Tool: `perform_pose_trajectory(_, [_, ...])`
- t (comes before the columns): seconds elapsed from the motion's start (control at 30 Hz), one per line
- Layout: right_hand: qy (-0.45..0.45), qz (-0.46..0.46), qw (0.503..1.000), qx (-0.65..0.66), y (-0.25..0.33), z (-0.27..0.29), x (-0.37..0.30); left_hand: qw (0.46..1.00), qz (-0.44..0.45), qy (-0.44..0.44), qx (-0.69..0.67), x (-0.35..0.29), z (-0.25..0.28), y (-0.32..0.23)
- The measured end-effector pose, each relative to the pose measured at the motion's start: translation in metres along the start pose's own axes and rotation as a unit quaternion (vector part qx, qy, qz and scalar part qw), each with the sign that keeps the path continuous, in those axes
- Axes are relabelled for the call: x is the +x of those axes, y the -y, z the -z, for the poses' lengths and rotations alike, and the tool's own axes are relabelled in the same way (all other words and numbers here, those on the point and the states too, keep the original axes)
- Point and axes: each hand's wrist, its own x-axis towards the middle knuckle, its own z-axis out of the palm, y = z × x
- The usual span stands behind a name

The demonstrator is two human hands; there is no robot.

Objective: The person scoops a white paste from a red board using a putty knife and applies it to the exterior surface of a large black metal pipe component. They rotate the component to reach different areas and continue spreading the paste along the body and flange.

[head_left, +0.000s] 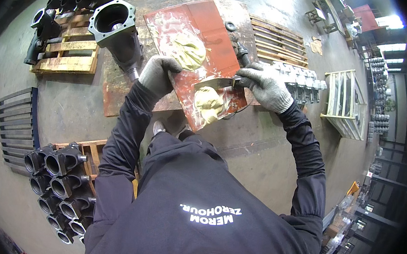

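My grey-gloved left hand (pixel 160 75) clasps the left edge of a reddish-brown rectangular board (pixel 214 47), which lies over the worn brown wooden table (pixel 121 94). My grey-gloved right hand (pixel 265 86) pinches a flat metal spreader (pixel 214 82), its blade between two soft cream-coloured paste mounds (pixel 209 104) on the board. A black flanged metal casting (pixel 126 51) stands left.

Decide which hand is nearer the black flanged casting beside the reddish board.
Left: the left hand is beside the casting; the right hand, farther, is across the reddish board.
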Motion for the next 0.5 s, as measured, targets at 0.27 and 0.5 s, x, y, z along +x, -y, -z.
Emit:
perform_pose_trajectory(0.27, [-0.069, 0.037, 0.997, -0.020, -0.001, 0.000, 0.012, 0.997, -0.002, -0.007, -0.071, 0.003, 0.003, -0.001])
perform_pose_trajectory(0.5, [-0.043, 0.018, 0.999, -0.014, -0.005, 0.007, 0.018, 0.985, 0.053, 0.026, -0.163, 0.006, 0.007, 0.007])
